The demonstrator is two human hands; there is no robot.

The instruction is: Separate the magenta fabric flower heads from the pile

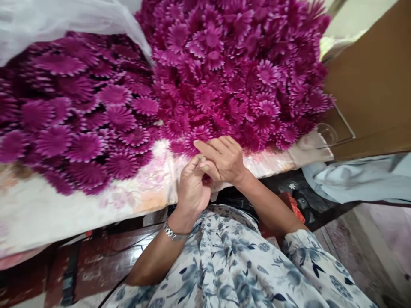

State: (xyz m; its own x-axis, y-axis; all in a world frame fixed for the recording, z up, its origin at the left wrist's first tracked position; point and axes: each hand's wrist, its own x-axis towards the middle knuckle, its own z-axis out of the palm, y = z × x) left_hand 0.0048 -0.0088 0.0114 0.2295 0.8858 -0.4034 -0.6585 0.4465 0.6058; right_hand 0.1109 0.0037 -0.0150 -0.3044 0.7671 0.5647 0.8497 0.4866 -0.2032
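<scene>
Near the middle of the frame, slightly below center, the person's two hands meet at the front edge of a cloth-covered surface. The left hand [192, 188] comes up from the lower left with a metal watch [171, 232] on its wrist; its fingers are curled inward and pressed together with the fingertips of the other hand. The right hand [223, 158] reaches in from the lower right and lies across the top of the left, fingers pointing toward the left of the frame. A trace of purple shows between the two sets of fingertips, so the grip seems to pinch a small flower piece [205, 179], though most of it is hidden and I cannot tell its shape.

Just above the hands, touching the right fingers, lies a large heap of purple flowers [231, 68] that fills the upper center and upper right of the frame. A second spread of flatter purple flowers [73, 128] covers the left side, lying on a pale flowered cloth [80, 209] that hangs over the front edge. A sheet of clear plastic [64, 21] droops across the upper left corner, over part of the flowers.

At the right edge a brown board [375, 77] leans, with a grey cloth [359, 177] below it. The bottom of the frame shows the person's blue flowered garment [244, 265].
</scene>
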